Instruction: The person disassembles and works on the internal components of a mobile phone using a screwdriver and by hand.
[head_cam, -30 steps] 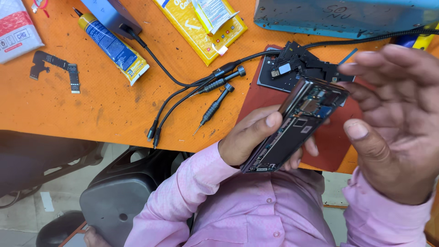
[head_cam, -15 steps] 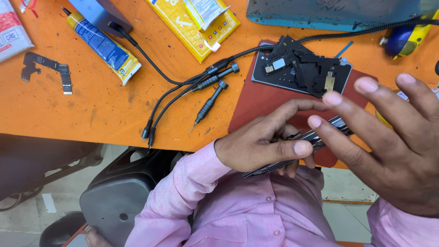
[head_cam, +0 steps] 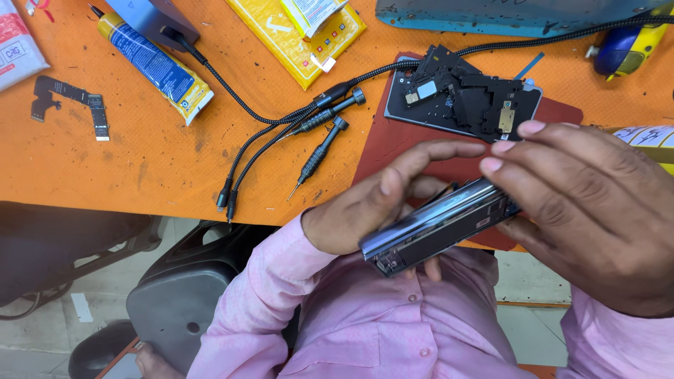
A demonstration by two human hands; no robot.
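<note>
Phone repair workshop: orange bench (head_cam: 140,175), precision screwdrivers (head_cam: 316,151), glue tube (head_cam: 151,63), flex cable (head_cam: 70,102), stripped phone boards (head_cam: 463,95) on red mat (head_cam: 393,151).

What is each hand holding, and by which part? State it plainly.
Both hands share one opened phone body, turned edge-up. The left hand has its grip on the lower end and underside; the right hand pinches the upper end.
</note>
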